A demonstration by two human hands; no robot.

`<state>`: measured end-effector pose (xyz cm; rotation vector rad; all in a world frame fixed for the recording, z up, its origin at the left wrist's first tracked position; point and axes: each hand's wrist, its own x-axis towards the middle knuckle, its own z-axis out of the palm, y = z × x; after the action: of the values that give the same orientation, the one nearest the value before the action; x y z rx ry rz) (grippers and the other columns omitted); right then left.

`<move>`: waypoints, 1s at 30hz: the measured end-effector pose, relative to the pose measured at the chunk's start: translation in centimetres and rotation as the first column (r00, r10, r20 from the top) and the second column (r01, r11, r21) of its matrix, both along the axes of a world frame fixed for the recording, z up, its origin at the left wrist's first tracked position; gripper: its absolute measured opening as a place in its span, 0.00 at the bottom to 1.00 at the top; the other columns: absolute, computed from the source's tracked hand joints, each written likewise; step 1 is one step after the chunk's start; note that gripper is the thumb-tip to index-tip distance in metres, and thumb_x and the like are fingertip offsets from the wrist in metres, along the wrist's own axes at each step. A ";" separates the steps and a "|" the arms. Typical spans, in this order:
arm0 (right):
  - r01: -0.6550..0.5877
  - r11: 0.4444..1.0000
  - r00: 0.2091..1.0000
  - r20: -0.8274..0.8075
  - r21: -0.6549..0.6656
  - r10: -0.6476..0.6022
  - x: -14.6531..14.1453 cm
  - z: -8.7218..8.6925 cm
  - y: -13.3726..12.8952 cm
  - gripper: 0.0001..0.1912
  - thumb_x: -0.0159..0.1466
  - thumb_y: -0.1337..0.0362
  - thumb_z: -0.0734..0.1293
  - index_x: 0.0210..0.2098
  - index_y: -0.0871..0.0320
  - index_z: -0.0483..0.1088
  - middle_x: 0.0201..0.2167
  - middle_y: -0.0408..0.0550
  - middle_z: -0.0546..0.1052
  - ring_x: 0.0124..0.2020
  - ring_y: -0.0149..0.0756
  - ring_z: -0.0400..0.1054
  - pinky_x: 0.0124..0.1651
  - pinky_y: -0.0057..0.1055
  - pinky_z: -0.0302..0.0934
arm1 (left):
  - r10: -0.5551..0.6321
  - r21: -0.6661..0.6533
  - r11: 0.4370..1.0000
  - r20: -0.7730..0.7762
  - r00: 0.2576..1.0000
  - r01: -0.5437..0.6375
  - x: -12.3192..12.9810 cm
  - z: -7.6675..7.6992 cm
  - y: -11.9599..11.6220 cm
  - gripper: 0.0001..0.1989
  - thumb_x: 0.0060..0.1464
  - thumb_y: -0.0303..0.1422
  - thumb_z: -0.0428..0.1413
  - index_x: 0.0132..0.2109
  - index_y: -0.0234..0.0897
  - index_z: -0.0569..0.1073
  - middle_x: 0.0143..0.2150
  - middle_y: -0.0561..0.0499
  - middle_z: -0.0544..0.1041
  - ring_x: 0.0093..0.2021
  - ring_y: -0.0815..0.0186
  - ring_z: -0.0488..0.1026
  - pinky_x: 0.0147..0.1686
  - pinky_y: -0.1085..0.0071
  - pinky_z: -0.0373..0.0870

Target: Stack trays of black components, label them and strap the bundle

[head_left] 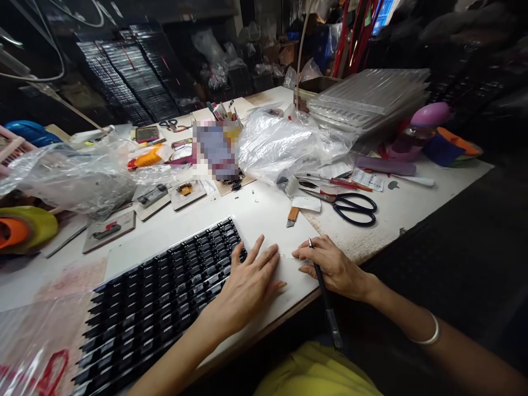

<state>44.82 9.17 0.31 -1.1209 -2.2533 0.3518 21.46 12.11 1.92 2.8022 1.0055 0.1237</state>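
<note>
My left hand (pixel 247 283) lies palm down with its fingers spread, at the right end of a clear tray (pixel 165 286) filled with rows of small black parts. Its fingertips rest at the left end of a thin white slip (pixel 285 255) with small marks on it. Opposite, my right hand (pixel 340 269) is closed around a black pen (pixel 324 294), whose pointed end sticks up above the fingers. The right fingertips are at the slip's other end; whether they also pinch it I cannot tell.
Beyond my hands lie an orange cutter blade (pixel 292 216) and black-handled scissors (pixel 355 209). Crumpled clear plastic (pixel 284 143), a stack of clear trays (pixel 367 99) and a purple-lidded bottle (pixel 416 135) stand farther back. Tape rolls (pixel 28 226) sit at left.
</note>
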 end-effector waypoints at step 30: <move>0.057 0.893 0.922 -0.320 -0.447 -0.219 -3.9 0.2 4.0 0.05 0.58 0.70 0.63 0.26 0.57 0.63 0.21 0.38 0.65 0.23 0.27 0.58 0.28 0.26 0.54 | 0.104 0.220 0.969 0.057 0.993 -0.114 1.6 -2.3 -3.2 0.33 0.60 0.52 0.39 0.59 0.29 0.63 0.59 0.43 0.68 0.65 0.54 0.54 0.59 0.50 0.46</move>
<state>40.92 13.18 0.51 -1.3033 -1.7963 0.9527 23.05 8.88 -0.34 2.9252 1.2041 0.3320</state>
